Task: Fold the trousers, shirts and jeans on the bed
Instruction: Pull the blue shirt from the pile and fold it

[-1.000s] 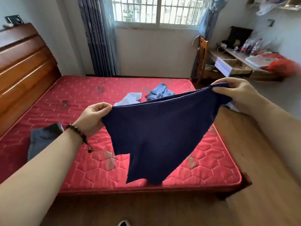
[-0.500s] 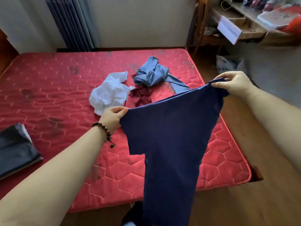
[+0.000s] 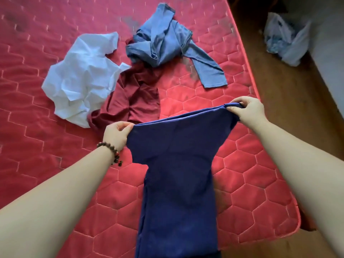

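A navy blue garment (image 3: 178,174) hangs stretched between my hands over the near part of the red mattress (image 3: 46,142). My left hand (image 3: 116,135), with a bead bracelet on the wrist, pinches its top left corner. Its top right corner is gripped by my right hand (image 3: 247,110). The garment's lower end runs out of view at the bottom. Farther back on the mattress lie a crumpled white shirt (image 3: 81,77), a dark red garment (image 3: 137,97) and a bunched light blue shirt (image 3: 163,43).
The mattress's right edge (image 3: 249,71) borders a wooden floor (image 3: 290,101). A pale plastic bag (image 3: 284,38) sits on the floor at the upper right.
The view has tilted further down over the bed. Both hands have come lower and nearer the mattress with the navy garment, which now hangs longer and narrower.
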Available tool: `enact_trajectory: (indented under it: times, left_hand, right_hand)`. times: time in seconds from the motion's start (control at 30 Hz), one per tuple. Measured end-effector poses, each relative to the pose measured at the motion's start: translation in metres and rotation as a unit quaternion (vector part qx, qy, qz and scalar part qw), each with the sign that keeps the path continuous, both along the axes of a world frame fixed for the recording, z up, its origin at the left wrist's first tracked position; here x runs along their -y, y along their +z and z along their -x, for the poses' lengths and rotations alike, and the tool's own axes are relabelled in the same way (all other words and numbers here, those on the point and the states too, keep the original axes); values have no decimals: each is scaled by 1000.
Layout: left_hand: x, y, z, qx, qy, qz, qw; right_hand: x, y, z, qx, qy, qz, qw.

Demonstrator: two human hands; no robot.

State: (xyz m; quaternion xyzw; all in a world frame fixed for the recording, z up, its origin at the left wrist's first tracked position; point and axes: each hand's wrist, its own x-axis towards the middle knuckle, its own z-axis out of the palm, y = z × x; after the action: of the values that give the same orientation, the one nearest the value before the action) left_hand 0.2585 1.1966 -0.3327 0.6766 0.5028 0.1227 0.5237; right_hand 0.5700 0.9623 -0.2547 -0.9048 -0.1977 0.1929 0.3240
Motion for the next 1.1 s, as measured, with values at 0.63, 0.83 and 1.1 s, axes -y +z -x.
enact_trajectory:
  times: [0.63,0.83,1.1]
  left_hand:
    - [-60,-148,-103,-226,-211,-406,860]
    - [-58,-164,-127,-263,-338,-354,831]
    - [-71,-163,-130,-201,-288,-386,853]
  right_hand:
    - [-133,-212,-80,199,415,154,874]
    - [-159,-219,-78,229,492,292,787]
    - [-168,-210,-93,287,472,219,804]
